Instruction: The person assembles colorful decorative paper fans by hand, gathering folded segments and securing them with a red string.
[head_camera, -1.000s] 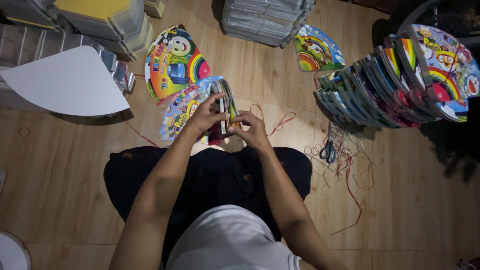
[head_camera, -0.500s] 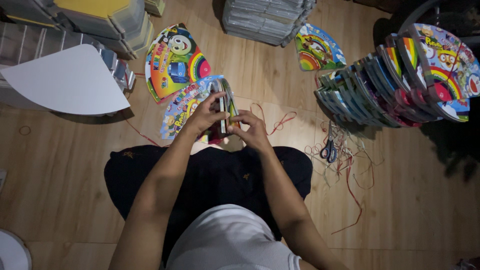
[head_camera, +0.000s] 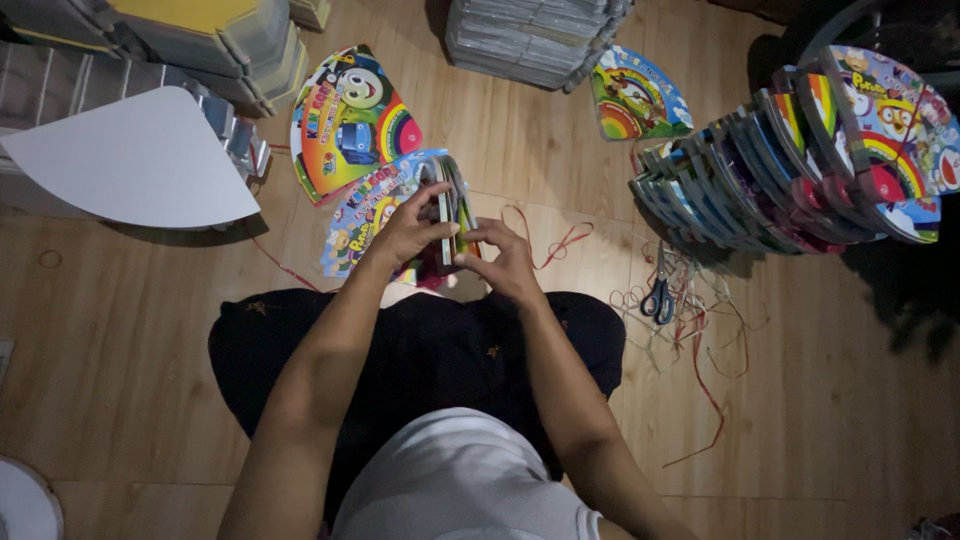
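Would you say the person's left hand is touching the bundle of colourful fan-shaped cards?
Touching. The head view shows the left hand wrapped over the bundle of fan-shaped cards, its fingers pressed against the side.

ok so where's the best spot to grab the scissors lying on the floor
Take the scissors by the blue handle loops, which point toward the person, coming from above on the near side. The blades point away, toward the row of fan-shaped cards, and loose red strings tangle around them, so a grip at the handles probably lifts clear with least snagging.
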